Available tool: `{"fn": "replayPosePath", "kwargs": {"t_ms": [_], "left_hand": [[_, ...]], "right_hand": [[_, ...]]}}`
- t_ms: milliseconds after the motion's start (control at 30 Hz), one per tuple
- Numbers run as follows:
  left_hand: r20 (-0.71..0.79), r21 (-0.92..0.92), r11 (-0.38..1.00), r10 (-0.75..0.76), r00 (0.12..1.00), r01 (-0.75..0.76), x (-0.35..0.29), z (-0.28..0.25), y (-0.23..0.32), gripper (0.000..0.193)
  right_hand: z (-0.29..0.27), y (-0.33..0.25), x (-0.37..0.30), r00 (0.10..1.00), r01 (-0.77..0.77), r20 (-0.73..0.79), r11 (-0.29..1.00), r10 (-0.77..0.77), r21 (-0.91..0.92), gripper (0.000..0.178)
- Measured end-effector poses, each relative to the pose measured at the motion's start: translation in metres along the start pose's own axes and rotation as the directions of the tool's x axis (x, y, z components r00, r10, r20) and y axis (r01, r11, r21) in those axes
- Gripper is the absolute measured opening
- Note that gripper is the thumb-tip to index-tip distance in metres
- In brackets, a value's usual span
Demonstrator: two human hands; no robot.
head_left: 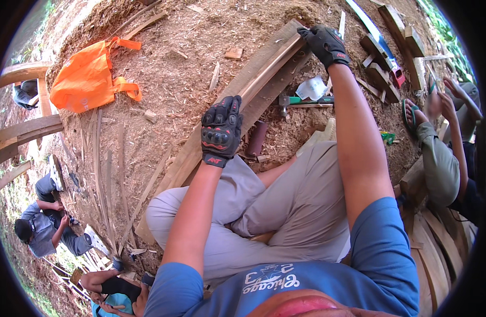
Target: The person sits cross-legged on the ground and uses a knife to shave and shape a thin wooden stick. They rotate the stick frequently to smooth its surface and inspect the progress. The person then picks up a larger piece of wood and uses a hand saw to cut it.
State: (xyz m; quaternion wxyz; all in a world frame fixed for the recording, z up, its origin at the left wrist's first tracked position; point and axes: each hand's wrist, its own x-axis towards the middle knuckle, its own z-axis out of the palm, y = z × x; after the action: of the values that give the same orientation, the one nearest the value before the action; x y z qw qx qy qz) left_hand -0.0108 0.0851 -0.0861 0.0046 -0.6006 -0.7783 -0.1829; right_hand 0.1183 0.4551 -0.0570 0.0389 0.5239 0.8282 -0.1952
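A thin wooden strip [273, 70] slants away from me on top of a wide plank [252, 75]. My left hand [221, 129], in a black glove with red trim, is closed over the near part of the strip, its fingertips partly hidden. My right hand [326, 45], gloved alike, grips the far end with its fingers curled round it. Beside the plank lie a hammer [297, 100] with a green and black handle, a crumpled white mask-like piece [312, 88] and a brown roll [257, 139]. I sit cross-legged, a leg next to the plank.
An orange bag [87, 79] lies at far left on chip-strewn ground. A handsaw [371, 24] with a red handle rests by wooden blocks [380, 68] at far right. One person [438, 137] sits close on my right; others [50, 216] sit at left. Curved timbers [26, 132] stand at left.
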Motion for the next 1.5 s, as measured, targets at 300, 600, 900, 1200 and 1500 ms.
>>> {"fn": "replayPosePath", "kwargs": {"t_ms": [300,600,900,1200,1500], "left_hand": [[0.035,0.034,0.999,-0.026,0.999,0.025,0.000,0.000,0.002,0.048],[0.090,0.054,0.997,-0.063,0.994,0.059,-0.006,0.008,-0.003,0.048],[0.065,0.037,0.999,-0.029,0.997,0.026,-0.002,0.007,0.002,0.048],[0.014,0.049,0.999,-0.019,1.000,0.018,-0.005,0.011,0.000,0.049],[0.034,-0.012,0.999,-0.037,0.999,0.038,-0.004,-0.001,-0.002,0.049]], "right_hand": [[0.006,-0.003,-0.009,0.994,0.009,-0.105,0.999,-0.004,0.039,0.059],[-0.020,-0.009,-0.018,0.982,0.006,-0.191,0.996,0.011,0.087,0.069],[-0.059,0.167,-0.146,0.965,0.096,-0.242,0.995,-0.101,-0.034,0.035],[0.053,0.280,-0.462,0.998,-0.029,-0.058,0.935,0.009,-0.355,0.038],[0.104,0.310,-0.497,0.976,-0.022,-0.196,0.862,-0.091,-0.507,0.049]]}}
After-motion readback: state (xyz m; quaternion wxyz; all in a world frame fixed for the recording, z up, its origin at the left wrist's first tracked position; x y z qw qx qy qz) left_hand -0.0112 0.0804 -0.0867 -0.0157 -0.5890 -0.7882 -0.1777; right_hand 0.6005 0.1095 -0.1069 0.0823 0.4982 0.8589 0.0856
